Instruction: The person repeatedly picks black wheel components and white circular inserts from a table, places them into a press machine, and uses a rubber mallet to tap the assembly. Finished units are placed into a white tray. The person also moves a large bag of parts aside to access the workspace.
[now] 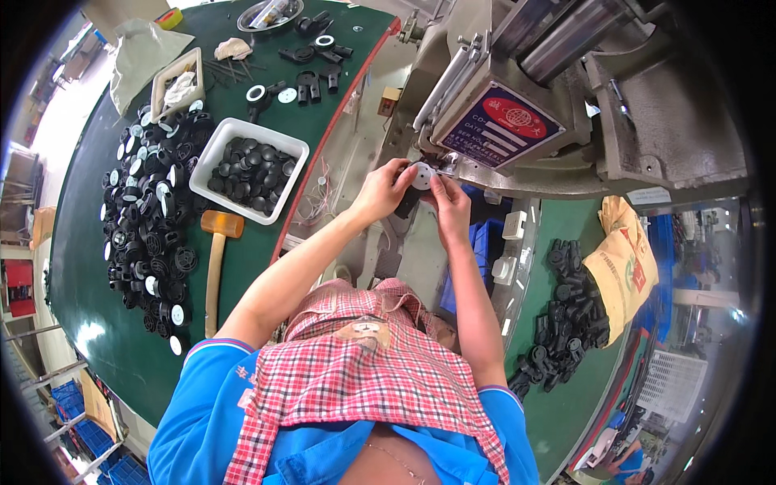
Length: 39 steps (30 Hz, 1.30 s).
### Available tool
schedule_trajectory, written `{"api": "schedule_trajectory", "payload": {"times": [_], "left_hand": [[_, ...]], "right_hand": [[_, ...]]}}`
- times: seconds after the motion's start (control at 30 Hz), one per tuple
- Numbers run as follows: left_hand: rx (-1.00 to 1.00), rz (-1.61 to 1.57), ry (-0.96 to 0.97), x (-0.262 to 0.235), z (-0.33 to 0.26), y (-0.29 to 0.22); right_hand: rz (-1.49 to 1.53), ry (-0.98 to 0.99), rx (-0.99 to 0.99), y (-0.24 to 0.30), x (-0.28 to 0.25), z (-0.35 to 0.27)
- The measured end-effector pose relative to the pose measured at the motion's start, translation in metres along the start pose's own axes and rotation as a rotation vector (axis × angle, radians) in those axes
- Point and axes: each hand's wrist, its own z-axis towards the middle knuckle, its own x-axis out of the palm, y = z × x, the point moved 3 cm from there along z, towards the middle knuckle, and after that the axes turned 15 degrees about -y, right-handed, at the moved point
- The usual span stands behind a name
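At the press, my left hand (386, 190) and my right hand (451, 206) are both closed on a caster wheel, whose pale round disc (423, 175) with small holes faces up. My left fingers pinch its left edge, and my right thumb presses on its lower right edge. Its black underside is mostly hidden by my hands. Just above and beyond it stands the head of the grey press (517, 121), with a blue and red plate on its front. Whether the wheel touches the press tooling I cannot tell.
On the green table (89, 299) at left lie a heap of black caster wheels (149, 218), a white tray (293, 190) of black round caps, and a mallet (217, 259). At right, black caster parts (558, 323) spill from a yellow sack (618, 267).
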Motion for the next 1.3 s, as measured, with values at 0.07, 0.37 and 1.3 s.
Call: {"api": "schedule_trajectory", "payload": {"times": [0.07, 0.37, 1.3], "left_hand": [[0.009, 0.065, -0.007, 0.004, 0.006, -0.003], [0.081, 0.029, -0.039, 0.013, 0.003, 0.012], [-0.174, 0.17, 0.044, -0.002, -0.025, 0.048]], "right_hand": [[0.021, 0.003, 0.072, 0.001, -0.002, 0.005], [-0.021, -0.05, 0.162, 0.002, 0.0, 0.001], [-0.039, -0.123, 0.299, -0.074, -0.048, 0.032]]}}
